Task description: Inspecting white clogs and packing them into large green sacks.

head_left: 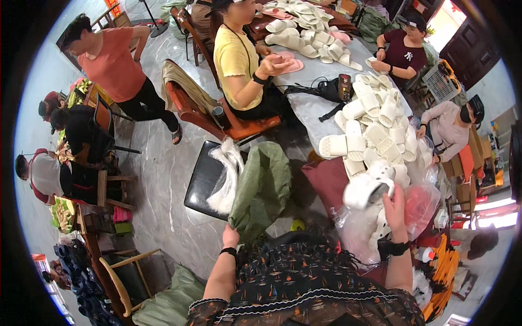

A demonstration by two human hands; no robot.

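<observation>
At the lower middle, my left hand is closed on the edge of a green woven sack, which hangs partly open in front of me. My right hand grips a bulky white slipper with a grey inside, held over the near end of the table. Beneath it lie a crumpled clear plastic bag and white footwear with dark spots. A pile of cream slide slippers covers the table just beyond. The inside of the sack is mostly hidden.
A black-topped stool bearing white strands stands left of the sack. Behind it is a wooden chair. A person in yellow holds a pink slipper; others sit along the table's right side. Another green sack lies lower left.
</observation>
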